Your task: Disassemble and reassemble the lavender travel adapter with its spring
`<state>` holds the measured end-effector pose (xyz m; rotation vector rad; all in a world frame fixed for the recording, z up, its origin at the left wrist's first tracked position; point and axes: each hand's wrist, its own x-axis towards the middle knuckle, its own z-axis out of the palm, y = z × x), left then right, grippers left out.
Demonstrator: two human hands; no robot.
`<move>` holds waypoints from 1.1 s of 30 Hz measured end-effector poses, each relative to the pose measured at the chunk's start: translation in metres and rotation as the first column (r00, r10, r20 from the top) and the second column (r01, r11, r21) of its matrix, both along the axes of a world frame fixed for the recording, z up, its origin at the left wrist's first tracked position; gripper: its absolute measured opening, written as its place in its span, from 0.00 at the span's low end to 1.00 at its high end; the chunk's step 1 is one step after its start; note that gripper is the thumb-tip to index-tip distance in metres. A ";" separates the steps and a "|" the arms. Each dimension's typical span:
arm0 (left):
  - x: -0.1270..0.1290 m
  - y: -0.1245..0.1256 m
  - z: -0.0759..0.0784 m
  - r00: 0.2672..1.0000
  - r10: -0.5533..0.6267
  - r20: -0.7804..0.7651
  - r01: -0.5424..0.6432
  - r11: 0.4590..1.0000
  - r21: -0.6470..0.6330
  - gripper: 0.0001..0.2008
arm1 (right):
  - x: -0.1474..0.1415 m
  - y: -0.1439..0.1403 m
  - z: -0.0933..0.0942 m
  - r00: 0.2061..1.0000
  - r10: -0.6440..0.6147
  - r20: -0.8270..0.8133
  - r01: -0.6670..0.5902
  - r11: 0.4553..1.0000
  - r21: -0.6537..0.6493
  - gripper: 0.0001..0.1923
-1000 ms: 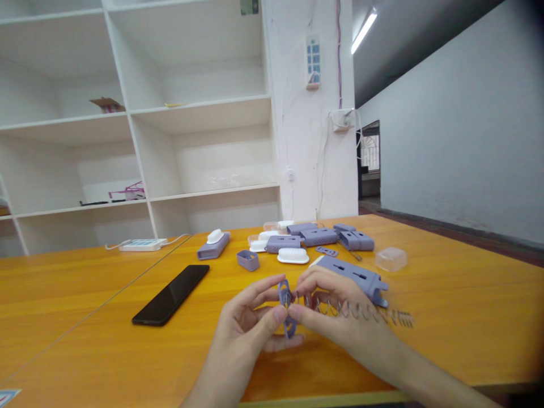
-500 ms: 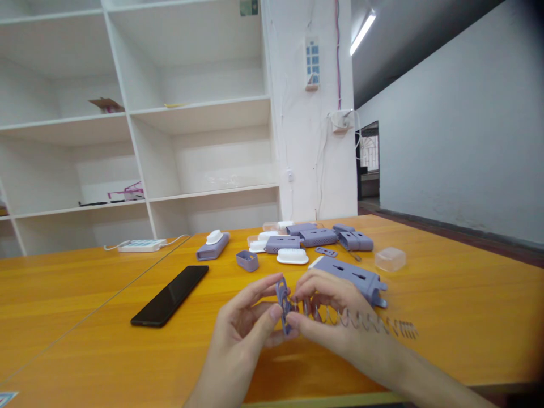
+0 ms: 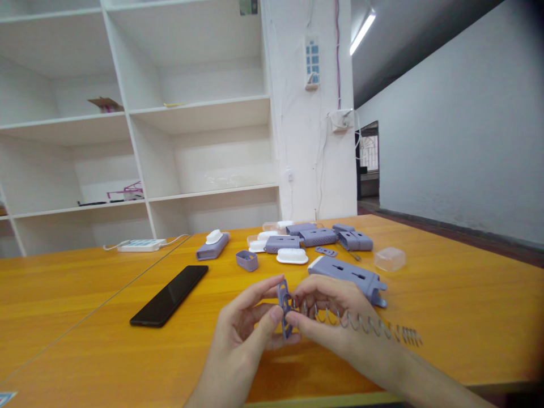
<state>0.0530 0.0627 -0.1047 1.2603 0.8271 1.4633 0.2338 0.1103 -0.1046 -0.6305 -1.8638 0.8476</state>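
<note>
Above the tabletop [image 3: 85,317], the left hand [image 3: 240,340] grips a purple slotted plate [image 3: 284,300], the right hand [image 3: 340,341] a metal coil spring [image 3: 360,323] by its end beside it; a slipped pinch could spring it loose.

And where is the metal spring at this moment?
In the head view, the spring extends right of centre, from beside the purple plate in the left hand past the right hand.

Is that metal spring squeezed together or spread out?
Mostly spread out: the spring shows clear gaps between its coils, though those at the right end bunch closely.
</note>
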 end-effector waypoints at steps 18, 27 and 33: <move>0.000 0.005 -0.003 0.995 -0.031 0.099 0.032 0.999 -0.013 0.17 | -0.014 -0.004 -0.002 0.990 -0.120 -0.073 0.119 0.993 -0.024 0.04; 0.002 0.000 0.000 0.997 0.010 0.070 -0.010 1.000 -0.003 0.18 | -0.012 -0.001 -0.004 0.989 -0.146 -0.028 0.148 0.983 0.108 0.03; 0.000 0.002 0.000 0.998 -0.015 0.056 0.016 1.000 -0.009 0.19 | -0.014 -0.003 -0.005 0.985 -0.166 -0.046 0.170 0.982 0.083 0.04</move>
